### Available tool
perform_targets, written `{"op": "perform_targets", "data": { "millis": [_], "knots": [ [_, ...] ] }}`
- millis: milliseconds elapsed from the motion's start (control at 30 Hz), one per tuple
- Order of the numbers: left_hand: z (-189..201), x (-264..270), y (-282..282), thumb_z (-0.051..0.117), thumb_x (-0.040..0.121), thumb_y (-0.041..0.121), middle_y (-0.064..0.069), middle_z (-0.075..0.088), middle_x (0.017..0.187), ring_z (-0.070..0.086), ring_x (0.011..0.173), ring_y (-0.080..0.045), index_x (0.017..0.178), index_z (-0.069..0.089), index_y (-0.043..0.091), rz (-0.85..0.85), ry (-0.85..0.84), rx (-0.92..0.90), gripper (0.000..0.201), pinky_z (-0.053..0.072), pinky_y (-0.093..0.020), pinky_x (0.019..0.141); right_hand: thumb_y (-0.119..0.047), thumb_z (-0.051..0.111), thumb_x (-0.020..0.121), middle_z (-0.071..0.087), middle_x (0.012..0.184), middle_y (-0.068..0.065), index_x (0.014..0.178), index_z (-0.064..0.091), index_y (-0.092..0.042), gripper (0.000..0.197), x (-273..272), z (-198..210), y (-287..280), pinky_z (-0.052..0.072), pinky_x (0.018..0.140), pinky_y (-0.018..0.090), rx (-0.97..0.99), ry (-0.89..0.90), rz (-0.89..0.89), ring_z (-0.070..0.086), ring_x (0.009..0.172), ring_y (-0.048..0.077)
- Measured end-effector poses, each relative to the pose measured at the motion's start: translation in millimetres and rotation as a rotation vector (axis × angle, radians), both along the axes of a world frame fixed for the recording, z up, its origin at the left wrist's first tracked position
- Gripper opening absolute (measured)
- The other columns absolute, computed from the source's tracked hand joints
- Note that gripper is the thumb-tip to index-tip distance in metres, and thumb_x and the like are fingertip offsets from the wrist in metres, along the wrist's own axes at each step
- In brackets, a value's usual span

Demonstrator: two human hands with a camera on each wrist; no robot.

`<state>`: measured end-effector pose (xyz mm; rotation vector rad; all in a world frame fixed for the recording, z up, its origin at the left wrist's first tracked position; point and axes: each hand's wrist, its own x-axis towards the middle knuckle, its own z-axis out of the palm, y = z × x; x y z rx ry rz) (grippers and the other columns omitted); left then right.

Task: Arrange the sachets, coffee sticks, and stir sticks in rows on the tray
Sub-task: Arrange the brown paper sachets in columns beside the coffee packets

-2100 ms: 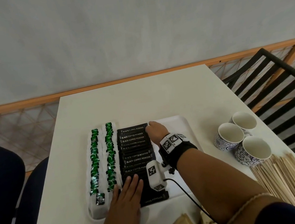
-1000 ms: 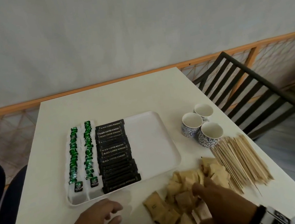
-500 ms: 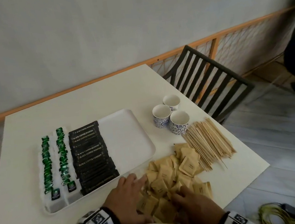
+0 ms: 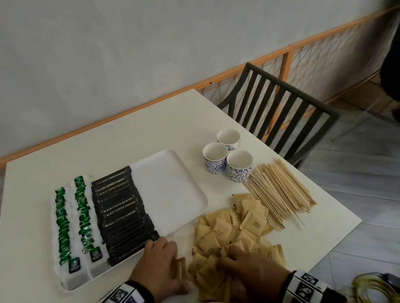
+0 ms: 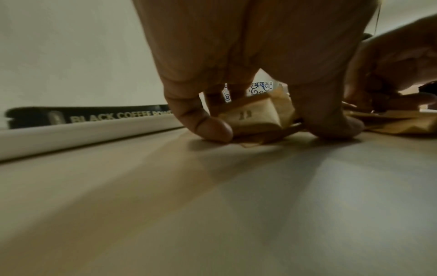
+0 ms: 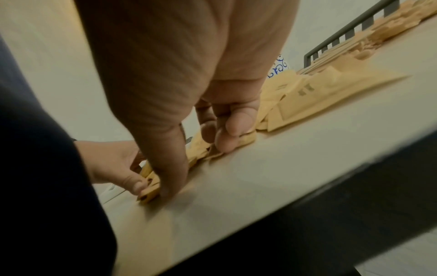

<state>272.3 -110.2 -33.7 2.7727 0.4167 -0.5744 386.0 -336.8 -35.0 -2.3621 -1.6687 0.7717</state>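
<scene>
- The left hand (image 4: 161,263) pinches a small stack of tan paper sachets (image 5: 254,117) between thumb and fingers, standing them on edge on the white tabletop (image 4: 107,140) just beside the near rim of the white rectangular plastic tray (image 4: 171,192). How many sachets are in the stack cannot be counted; the palm covers most of them in the head view.
- The right hand (image 4: 249,262) rests with curled fingers on the near edge of the loose pile of tan paper sachets (image 4: 231,228). In the right wrist view its fingertips (image 6: 227,138) press on sachets against the tabletop, yet whether they actually grip one is hard to make out.
- That pile lies on the tabletop just off the tray's near right corner, partly hidden under both hands.
- On the tray, the row of black coffee sticks (image 4: 120,211) fills the middle; its nearest stick is touched or partly covered by the left fingers.
- Left of them on the tray run two rows of green-and-white sachets (image 4: 73,217), their print too blurred to read.
- The tray's right part is bare.
- A heap of pale wooden stir sticks (image 4: 278,189) lies well right of the tray, touching the pile's far side.
- Three blue-patterned white cups (image 4: 230,157) stand beyond the tray's far right corner.
- A dark slatted chair (image 4: 282,111) stands past the table, partly cut off by it.
</scene>
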Motion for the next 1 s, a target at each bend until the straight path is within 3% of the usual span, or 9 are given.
{"op": "perform_targets", "data": {
  "millis": [100, 233, 400, 467, 567, 633, 767, 933, 1000],
  "knots": [
    [4, -5, 4, 0.071, 0.053, 0.068, 0.015, 0.039, 0.089, 0.033, 0.092, -0.011, 0.075, 0.025, 0.035, 0.045, 0.026, -0.028, 0.061, 0.032, -0.028, 0.07, -0.04, 0.059, 0.09, 0.046, 0.12, 0.012, 0.137, 0.034, -0.029, 0.054, -2, -4, 4, 0.052, 0.074, 0.037, 0.038, -0.064, 0.186, 0.059, 0.093, 0.029],
    [6, -10, 8, 0.076, 0.056, 0.059, 0.014, 0.05, 0.086, 0.045, 0.086, -0.01, 0.082, 0.041, 0.035, 0.144, 0.039, -0.139, 0.05, 0.039, -0.027, 0.069, -0.038, 0.065, 0.085, 0.054, 0.091, 0.005, 0.118, 0.051, -0.028, 0.037, -2, -15, 11, 0.053, 0.05, 0.029, 0.06, -0.171, 0.363, 0.059, 0.066, 0.018],
    [4, -17, 21, 0.078, 0.057, 0.053, 0.008, 0.062, 0.07, 0.054, 0.065, -0.005, 0.077, 0.063, 0.018, 0.305, -0.058, -0.406, 0.043, 0.043, -0.024, 0.063, -0.03, 0.058, 0.092, 0.054, 0.106, 0.012, 0.12, 0.058, -0.018, 0.03, 1, 3, 26, 0.052, 0.074, 0.044, 0.102, -0.133, 0.379, 0.056, 0.09, 0.03],
    [9, -18, 25, 0.083, 0.064, 0.042, 0.007, 0.062, 0.06, 0.055, 0.056, -0.006, 0.071, 0.065, 0.017, 0.393, -0.111, -0.524, 0.032, 0.046, -0.027, 0.059, -0.035, 0.059, 0.092, 0.055, 0.107, 0.009, 0.122, 0.058, -0.019, 0.034, 4, 17, 32, 0.049, 0.077, 0.04, 0.12, -0.075, 0.314, 0.054, 0.093, 0.027],
    [23, -15, 32, 0.077, 0.079, 0.029, -0.001, 0.067, 0.068, 0.062, 0.059, -0.011, 0.077, 0.07, 0.017, 0.472, -0.224, -0.608, 0.014, 0.053, -0.03, 0.056, -0.048, 0.055, 0.092, 0.059, 0.111, 0.001, 0.126, 0.057, -0.027, 0.04, 13, 35, 49, 0.044, 0.082, 0.033, 0.176, 0.018, 0.158, 0.055, 0.1, 0.019],
    [37, -10, 36, 0.07, 0.086, 0.022, -0.005, 0.071, 0.078, 0.066, 0.066, -0.016, 0.086, 0.073, 0.015, 0.483, -0.289, -0.671, 0.007, 0.058, -0.033, 0.06, -0.051, 0.054, 0.092, 0.064, 0.111, -0.005, 0.128, 0.055, -0.03, 0.041, 19, 48, 68, 0.044, 0.081, 0.025, 0.211, 0.117, 0.032, 0.057, 0.094, 0.009],
    [63, -1, 40, 0.062, 0.092, 0.011, -0.002, 0.072, 0.082, 0.068, 0.071, -0.013, 0.093, 0.071, 0.014, 0.536, -0.374, -0.785, 0.01, 0.055, -0.026, 0.061, -0.043, 0.06, 0.091, 0.071, 0.1, -0.007, 0.124, 0.054, -0.032, 0.036, 24, 61, 109, 0.045, 0.075, 0.013, 0.32, 0.351, -0.159, 0.06, 0.08, 0.001],
    [81, -2, 54, 0.067, 0.089, 0.013, -0.012, 0.073, 0.086, 0.068, 0.073, -0.017, 0.092, 0.068, 0.007, 0.651, -0.445, -0.851, 0.007, 0.056, -0.029, 0.064, -0.031, 0.067, 0.088, 0.067, 0.076, 0.0, 0.104, 0.055, -0.023, 0.022, 31, 67, 148, 0.054, 0.061, 0.026, 0.402, 0.646, -0.371, 0.062, 0.064, 0.011],
    [83, -4, 60, 0.07, 0.086, 0.014, -0.01, 0.073, 0.082, 0.068, 0.071, -0.017, 0.086, 0.068, 0.008, 0.682, -0.479, -0.844, 0.006, 0.057, -0.031, 0.064, -0.027, 0.065, 0.09, 0.068, 0.069, 0.0, 0.093, 0.062, -0.015, 0.012, 32, 67, 159, 0.054, 0.064, 0.033, 0.388, 0.729, -0.369, 0.063, 0.064, 0.017]
  ]
}}
